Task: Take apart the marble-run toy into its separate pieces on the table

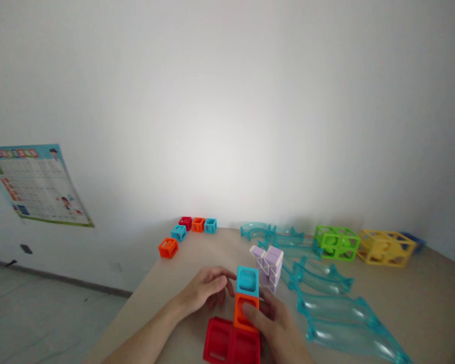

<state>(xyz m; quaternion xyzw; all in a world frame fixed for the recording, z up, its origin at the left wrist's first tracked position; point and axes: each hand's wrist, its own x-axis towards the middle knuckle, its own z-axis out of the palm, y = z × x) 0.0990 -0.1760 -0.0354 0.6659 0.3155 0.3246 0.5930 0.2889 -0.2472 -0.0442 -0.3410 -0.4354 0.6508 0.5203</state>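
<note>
Low in the middle of the head view, a blue block (247, 280) adjoins an orange block (241, 314), with red blocks (218, 340) joined below them in the picture. My right hand (275, 321) grips the orange block, thumb on its front face and fingers behind its right side. At the left of the blue block is my left hand (208, 290), fingers loosely curved and apart, with nothing in it. Its fingertips come close to the blue block; whether they touch it I cannot tell. Just behind stands a lilac and white block piece (272, 263).
Loose blocks, such as an orange one (169, 248), line the table's far left corner. Clear teal track pieces (337, 308) spread over the right side. Green frame blocks (337, 242) and yellow ones (385, 247) stand by the wall. The table's left edge drops to the floor.
</note>
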